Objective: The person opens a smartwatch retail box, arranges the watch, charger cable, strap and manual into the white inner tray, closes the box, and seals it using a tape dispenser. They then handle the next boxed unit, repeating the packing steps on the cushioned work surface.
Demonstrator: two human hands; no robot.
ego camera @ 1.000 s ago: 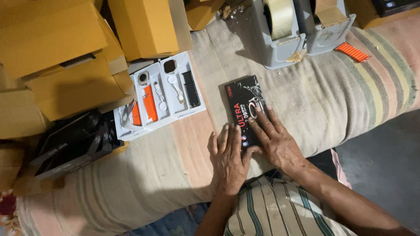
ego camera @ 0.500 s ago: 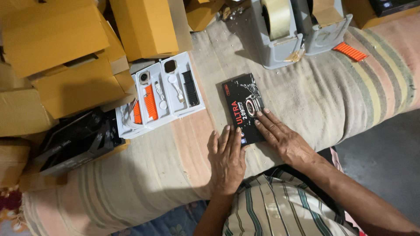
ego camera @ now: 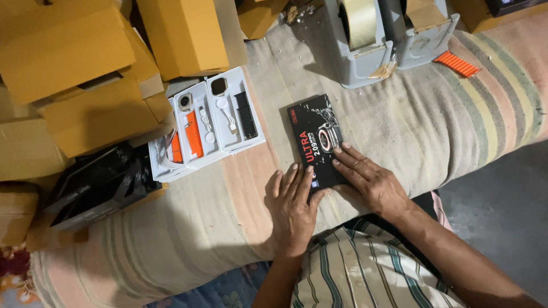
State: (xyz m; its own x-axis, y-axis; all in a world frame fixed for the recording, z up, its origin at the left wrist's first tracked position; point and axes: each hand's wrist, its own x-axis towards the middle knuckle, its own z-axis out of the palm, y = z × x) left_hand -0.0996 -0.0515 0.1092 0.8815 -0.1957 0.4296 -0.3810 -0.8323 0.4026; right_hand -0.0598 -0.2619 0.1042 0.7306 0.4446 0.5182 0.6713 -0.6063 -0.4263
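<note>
Both hands slid back; right hand point(ego camera: 368, 181) covers black box point(ego camera: 315, 140) corner.

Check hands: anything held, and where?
Nothing gripped. The right hand rests flat on the black box's near end; the left hand touches its near-left corner.

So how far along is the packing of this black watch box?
Looks done: the black box lies closed and flat on the striped cloth. In hand: the left hand rests at its near left corner, the right hand presses its near right edge. Probably left: no tape shows on the box, the tape dispenser sits untouched beyond it, and the white trays of watch parts lie open.
</note>
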